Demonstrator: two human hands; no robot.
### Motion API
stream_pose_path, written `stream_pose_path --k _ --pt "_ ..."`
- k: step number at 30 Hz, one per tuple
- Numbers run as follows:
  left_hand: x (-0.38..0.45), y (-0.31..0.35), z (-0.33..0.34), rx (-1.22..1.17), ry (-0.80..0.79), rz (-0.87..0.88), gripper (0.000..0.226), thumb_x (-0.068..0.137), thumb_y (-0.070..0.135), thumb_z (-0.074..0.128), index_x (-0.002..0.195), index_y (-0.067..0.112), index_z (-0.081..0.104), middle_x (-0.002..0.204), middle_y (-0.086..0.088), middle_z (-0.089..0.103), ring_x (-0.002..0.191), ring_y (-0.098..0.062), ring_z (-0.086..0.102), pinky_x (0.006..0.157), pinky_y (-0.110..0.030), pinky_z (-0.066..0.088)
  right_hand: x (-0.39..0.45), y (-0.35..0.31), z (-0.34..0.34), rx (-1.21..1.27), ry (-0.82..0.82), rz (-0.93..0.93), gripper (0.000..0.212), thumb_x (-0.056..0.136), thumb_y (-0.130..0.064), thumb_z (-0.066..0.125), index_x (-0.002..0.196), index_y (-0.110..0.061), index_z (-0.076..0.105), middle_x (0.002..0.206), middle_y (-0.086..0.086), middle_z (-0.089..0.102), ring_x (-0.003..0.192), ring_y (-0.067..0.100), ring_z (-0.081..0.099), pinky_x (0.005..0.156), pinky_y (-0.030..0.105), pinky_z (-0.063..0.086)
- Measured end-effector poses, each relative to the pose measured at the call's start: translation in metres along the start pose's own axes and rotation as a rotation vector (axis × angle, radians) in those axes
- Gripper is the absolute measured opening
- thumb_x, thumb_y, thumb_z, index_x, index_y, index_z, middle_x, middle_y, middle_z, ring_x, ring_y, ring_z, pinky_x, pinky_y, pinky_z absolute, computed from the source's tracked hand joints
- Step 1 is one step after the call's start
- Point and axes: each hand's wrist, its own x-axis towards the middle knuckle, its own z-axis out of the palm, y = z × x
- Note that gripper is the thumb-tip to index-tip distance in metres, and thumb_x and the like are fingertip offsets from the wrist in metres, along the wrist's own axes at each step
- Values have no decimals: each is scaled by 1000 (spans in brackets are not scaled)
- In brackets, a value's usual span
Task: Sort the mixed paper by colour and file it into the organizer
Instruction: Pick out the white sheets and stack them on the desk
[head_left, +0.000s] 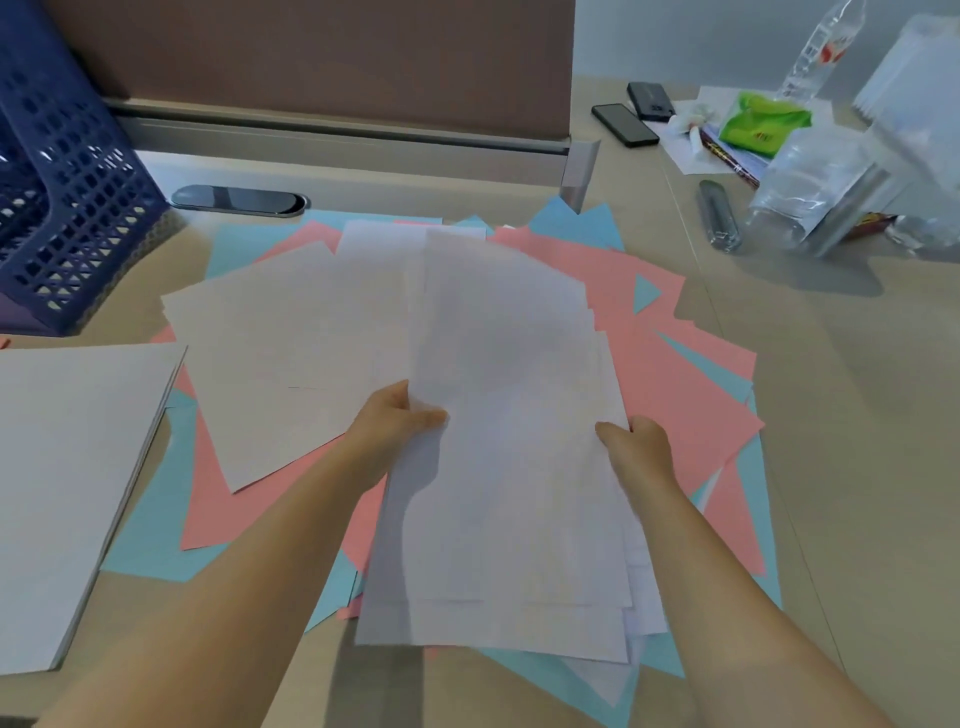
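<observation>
A loose stack of white sheets (509, 441) is lifted over the middle of the desk. My left hand (395, 421) grips its left edge and my right hand (636, 441) grips its right edge. Under it lies a spread of mixed paper: pink sheets (670, 332), light blue sheets (150, 535) and more white sheets (280, 364). A squared pile of white paper (67, 467) rests at the left. The dark blue mesh organizer (67, 197) stands at the far left, its slots mostly out of frame.
A brown partition (322, 62) runs along the back of the desk, with an oval cable port (239, 200) below it. At the back right lie two phones (631, 117), a green packet (761, 122), plastic bottles and clear bags (826, 192).
</observation>
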Motion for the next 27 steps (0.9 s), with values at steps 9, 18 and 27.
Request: stream_pose_path --k 9,18,27 --pt "31 13 -66 -26 346 46 11 84 -2 55 89 8 53 75 -5 53 73 -23 51 62 -27 42 6 -48 60 -16 -208 -138 13 86 -8 56 76 -10 48 71 2 50 68 19 46 64 27 38" --pt "90 30 -130 492 567 -118 22 89 19 52 109 10 56 114 -14 56 109 -35 50 86 -39 42 40 -100 136 -147 -175 -166 29 82 -8 54 63 -22 36 67 -2 43 61 18 41 52 26 30" --pt "96 30 -165 609 686 -413 58 86 23 60 136 14 32 151 -12 9 134 -36 20 106 -43 29 62 -130 170 -614 -37 -14 28 80 -11 55 108 -9 56 117 13 39 105 33 48 93 37 45"
